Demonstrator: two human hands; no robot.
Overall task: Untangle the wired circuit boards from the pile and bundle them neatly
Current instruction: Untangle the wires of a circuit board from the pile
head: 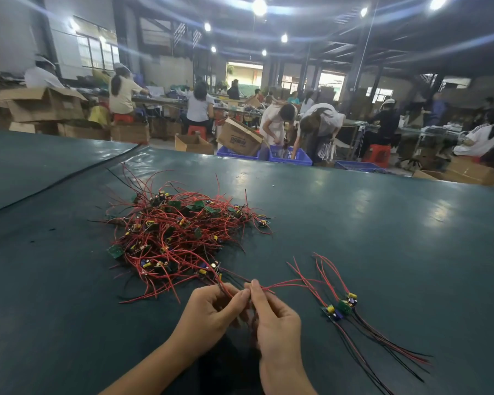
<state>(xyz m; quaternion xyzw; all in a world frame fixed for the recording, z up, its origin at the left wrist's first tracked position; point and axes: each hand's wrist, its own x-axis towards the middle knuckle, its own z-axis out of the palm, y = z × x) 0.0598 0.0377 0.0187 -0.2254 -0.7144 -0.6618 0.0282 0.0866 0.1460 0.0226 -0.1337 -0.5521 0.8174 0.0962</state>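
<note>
A tangled pile (pixel 180 232) of small green circuit boards with red and black wires lies on the dark green table (pixel 382 223). My left hand (pixel 211 309) pinches red wires that trail from the pile's near edge. My right hand (pixel 274 317) touches it fingertip to fingertip and pinches a red wire (pixel 291 283) that runs off to the right. Three separated boards (pixel 340 306) lie side by side to the right of my hands, their red and black wires stretched toward the near right.
The table's far edge runs across the middle of the view. Beyond it stand blue crates (pixel 290 155), cardboard boxes (pixel 240 136), red stools and several people working at other benches. A seam in the table cover (pixel 69 178) crosses at the left.
</note>
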